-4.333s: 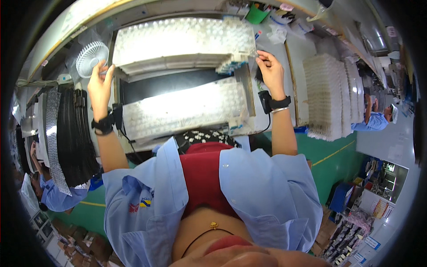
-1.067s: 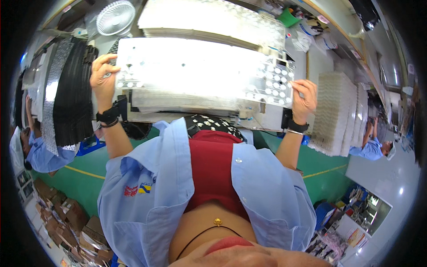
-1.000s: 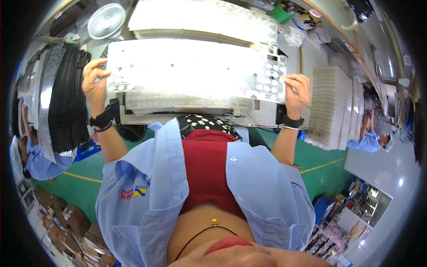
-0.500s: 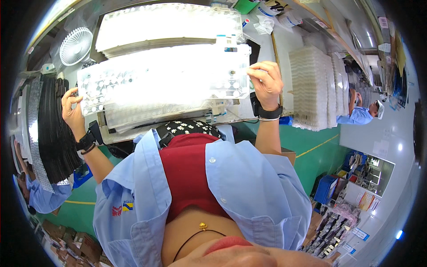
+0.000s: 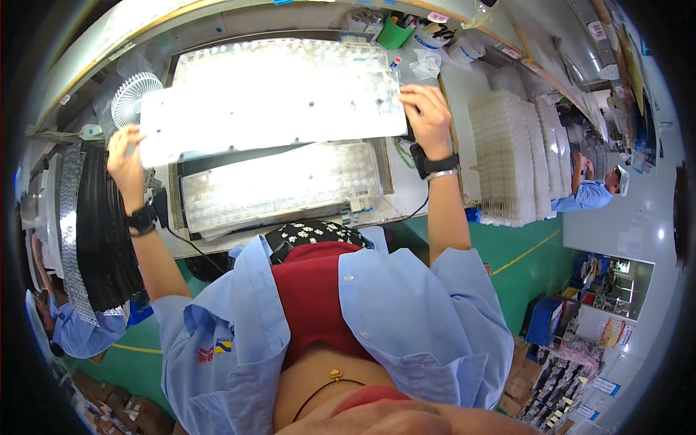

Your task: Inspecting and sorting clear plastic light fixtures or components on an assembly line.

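A long white plastic sheet (image 5: 272, 119) with a few small holes hangs between my hands, its surface washed out by glare. My left hand (image 5: 127, 163) pinches its left end, fingers closed at the edge. At the opposite end, my right hand (image 5: 428, 119) grips the corner between thumb and fingers. Nearer to me lies a stack of clear patterned sheets (image 5: 283, 185), apart from the held one. Behind, another stack of translucent sheets (image 5: 290, 61) is partly hidden by the held sheet.
A small white fan (image 5: 134, 98) stands at the back left. Tall stacks of translucent sheets (image 5: 500, 156) rise on the right, and black sheets (image 5: 105, 225) on the left. A green holder (image 5: 395, 32) stands at the back. One co-worker (image 5: 587, 192) is at far right, another at left.
Both hands have carried the sheet away from me, toward the far stack, and its face has turned to a brighter white. More of the near stack shows. The head view has shifted slightly.
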`<state>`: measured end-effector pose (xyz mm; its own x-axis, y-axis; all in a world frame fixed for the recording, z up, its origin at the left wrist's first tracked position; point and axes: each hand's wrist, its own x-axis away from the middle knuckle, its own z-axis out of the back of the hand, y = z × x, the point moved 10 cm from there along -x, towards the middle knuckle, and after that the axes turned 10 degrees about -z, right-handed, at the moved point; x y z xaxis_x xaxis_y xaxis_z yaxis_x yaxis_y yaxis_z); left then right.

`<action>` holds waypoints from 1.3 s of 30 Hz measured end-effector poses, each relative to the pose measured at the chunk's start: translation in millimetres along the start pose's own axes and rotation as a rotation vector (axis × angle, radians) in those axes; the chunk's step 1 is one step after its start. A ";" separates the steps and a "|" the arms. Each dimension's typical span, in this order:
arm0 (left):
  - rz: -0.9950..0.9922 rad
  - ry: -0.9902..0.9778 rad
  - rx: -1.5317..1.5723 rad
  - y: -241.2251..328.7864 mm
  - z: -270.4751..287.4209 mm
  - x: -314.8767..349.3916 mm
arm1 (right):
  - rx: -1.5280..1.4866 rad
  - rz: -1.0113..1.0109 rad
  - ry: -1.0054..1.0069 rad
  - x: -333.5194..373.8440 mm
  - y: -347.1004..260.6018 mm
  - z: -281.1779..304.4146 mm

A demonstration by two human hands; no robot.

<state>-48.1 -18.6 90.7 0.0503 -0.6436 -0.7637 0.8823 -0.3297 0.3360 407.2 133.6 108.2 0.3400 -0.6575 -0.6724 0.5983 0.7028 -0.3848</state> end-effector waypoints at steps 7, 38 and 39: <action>-0.011 -0.149 -0.119 -52.1 -73.4 -38.6 | 0.084 -0.032 -0.050 -28.7 59.3 -57.6; 0.376 0.092 -0.009 -1.0 7.1 49.8 | -1.962 0.530 -0.635 -52.6 -254.7 135.3; 0.392 0.104 -0.013 -0.7 9.6 59.8 | -1.974 0.510 -0.632 -52.3 -254.8 134.5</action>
<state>-50.2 -63.5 50.1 0.4306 -0.6450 -0.6313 0.7928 -0.0639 0.6061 334.5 -47.7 326.4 0.5723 -0.0502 -0.8185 -0.8110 -0.1825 -0.5558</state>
